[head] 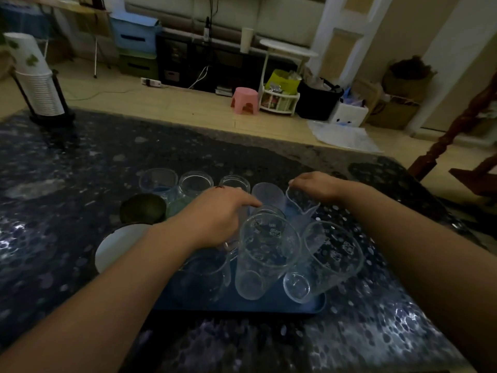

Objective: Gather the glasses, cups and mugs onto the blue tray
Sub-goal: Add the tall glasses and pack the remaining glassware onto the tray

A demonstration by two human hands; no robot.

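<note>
Blue tray sits on the dark patterned table, near edge toward the camera, crowded with glassware. Nearest on it: two tall clear printed glasses, one centre, one to its right, both tilted in this wide view. Left hand reaches over the tray middle, fingers curled down behind the centre glass; what they grip I cannot tell. Right hand is at the tray's far right, fingertips pinching the rim of a clear plastic cup. Beside that cup stands another translucent cup. Far row of the tray: three clear glasses. Left side of the tray: dark green mug, and nearer, white mug. Far left of the tray, a paper cup stack in a black holder.
</note>
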